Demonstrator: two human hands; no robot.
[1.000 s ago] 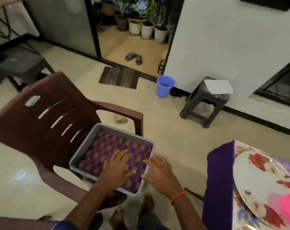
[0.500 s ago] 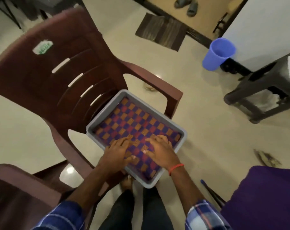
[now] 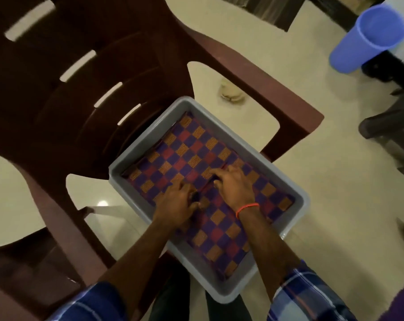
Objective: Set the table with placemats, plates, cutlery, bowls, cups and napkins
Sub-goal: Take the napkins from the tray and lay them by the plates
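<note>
The checked placemats point(image 3: 196, 154) lie in a grey tray point(image 3: 147, 135) on the seat of a brown chair point(image 3: 261, 86), the tray seemingly past the seat's front edge. The right hand point(image 3: 235, 186) curls over an edge of the top mat; if the left hand point(image 3: 175, 205) grips, I cannot tell. A hard pull could drag several mats or tip the tray.

- Dim, warm light; the chair point(image 3: 57, 107) sinks nearly black.
- One white glare spot on the floor point(image 3: 102, 203) (a lamp's reflection).
- My left hand point(image 3: 175, 202) smears; edges bow.
</note>
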